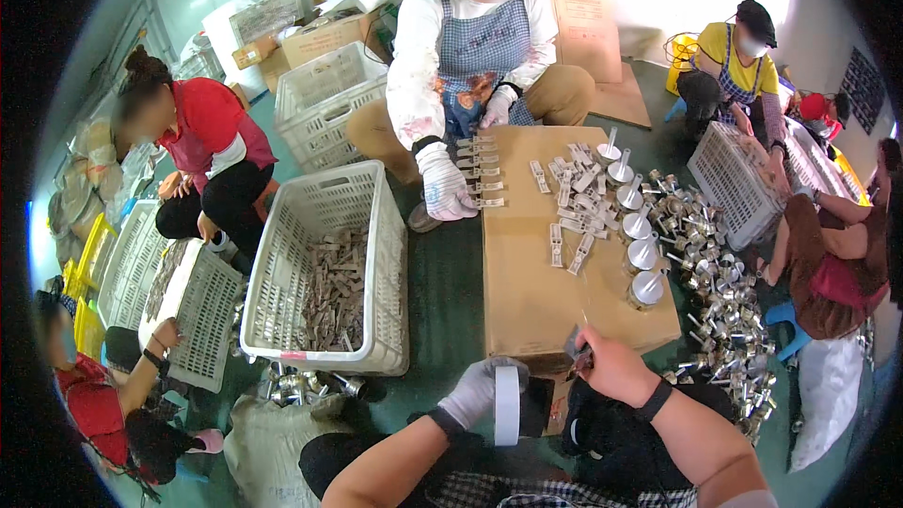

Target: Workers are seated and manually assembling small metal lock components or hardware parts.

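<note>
The left hand, in a white glove, grips a white roll of tape just in front of the near edge of the cardboard box. The bare right hand pinches a small metal piece at that same edge. Silver funnels stand in a row on the right part of the box.

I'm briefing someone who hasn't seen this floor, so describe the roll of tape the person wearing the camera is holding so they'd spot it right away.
Start at the big flat cardboard box in the middle of the floor and come to its near edge. Just before it, the left hand, in a white glove, grips a white roll of tape seen edge-on. It is the only plain white ring there; the neighbouring pieces are small silver metal parts.
</note>
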The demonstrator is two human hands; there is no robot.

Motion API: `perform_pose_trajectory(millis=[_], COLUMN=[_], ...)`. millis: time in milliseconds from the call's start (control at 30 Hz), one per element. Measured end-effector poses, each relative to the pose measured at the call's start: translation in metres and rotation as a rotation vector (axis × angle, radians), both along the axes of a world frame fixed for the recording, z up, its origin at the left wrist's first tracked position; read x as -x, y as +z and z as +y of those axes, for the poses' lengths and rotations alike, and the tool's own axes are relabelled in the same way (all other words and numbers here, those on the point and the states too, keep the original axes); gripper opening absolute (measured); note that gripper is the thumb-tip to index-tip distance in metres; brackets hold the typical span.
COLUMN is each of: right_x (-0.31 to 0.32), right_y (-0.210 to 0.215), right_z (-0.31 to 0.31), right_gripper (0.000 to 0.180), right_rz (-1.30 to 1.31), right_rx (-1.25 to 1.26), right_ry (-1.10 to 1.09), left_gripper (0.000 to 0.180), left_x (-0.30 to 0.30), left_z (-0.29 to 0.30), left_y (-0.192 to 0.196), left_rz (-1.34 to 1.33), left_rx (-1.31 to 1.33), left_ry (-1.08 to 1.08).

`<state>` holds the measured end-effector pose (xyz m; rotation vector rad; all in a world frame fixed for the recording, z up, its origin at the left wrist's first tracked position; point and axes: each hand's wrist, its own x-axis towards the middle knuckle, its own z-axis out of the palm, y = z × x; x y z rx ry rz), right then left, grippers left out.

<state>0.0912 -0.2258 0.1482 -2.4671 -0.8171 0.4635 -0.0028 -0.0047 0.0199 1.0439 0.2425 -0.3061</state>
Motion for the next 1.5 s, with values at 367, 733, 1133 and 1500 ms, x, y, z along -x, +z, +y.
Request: perform_pose_trajectory(millis=[367, 733, 1133, 1500], right_x=[0.003, 0.004, 0.003, 0.002], right_y=[0.002, 0.001, 0.006, 0.008], right_z=[0.002, 0.004, 0.002, 0.003], right_gripper=[0.031, 0.032, 0.027, 0.03], right_rz=[-0.011, -0.025, 0.018, 0.068], right_rx=[-0.006, -0.012, -0.016, 0.009], right_ry=[0.003, 0.039, 0.003, -0.015], left_gripper=[0.019, 0.023, 0.033, 0.033], left_x=[0.001, 0.002, -0.001, 0.0], left_z=[-0.001, 0.01, 0.004, -0.001], left_y=[-0.001, -0.012, -0.009, 0.009], left_rz=[0.088, 0.017, 0.137, 0.121], left_rx=[0.128, 0.135, 0.285, 0.078], left_ry=[0.062, -0.05, 0.027, 0.006])
